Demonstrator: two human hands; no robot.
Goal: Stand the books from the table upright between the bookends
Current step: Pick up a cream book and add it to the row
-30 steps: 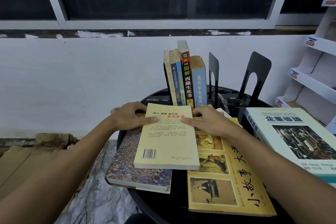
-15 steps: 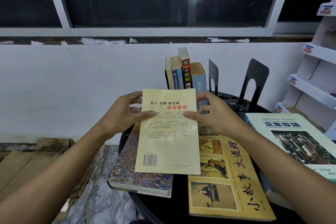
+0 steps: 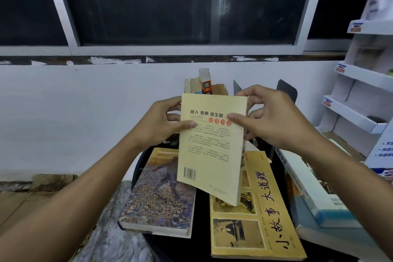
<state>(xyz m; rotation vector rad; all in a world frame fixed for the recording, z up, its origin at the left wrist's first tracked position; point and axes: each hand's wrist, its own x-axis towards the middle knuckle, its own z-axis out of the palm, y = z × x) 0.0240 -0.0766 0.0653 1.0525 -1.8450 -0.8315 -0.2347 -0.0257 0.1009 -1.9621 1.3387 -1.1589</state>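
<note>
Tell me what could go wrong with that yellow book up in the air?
The left hand and right hand pinch the yellow book only near its top, so it might slip from that grip. It also partly hides the standing books, so sliding it in blind could knock them over.

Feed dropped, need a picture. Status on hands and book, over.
Left hand, right hand: both grip pale yellow paperback, tilted above round black table. Upright book row, black metal bookend behind it. Slot itself hidden.
</note>
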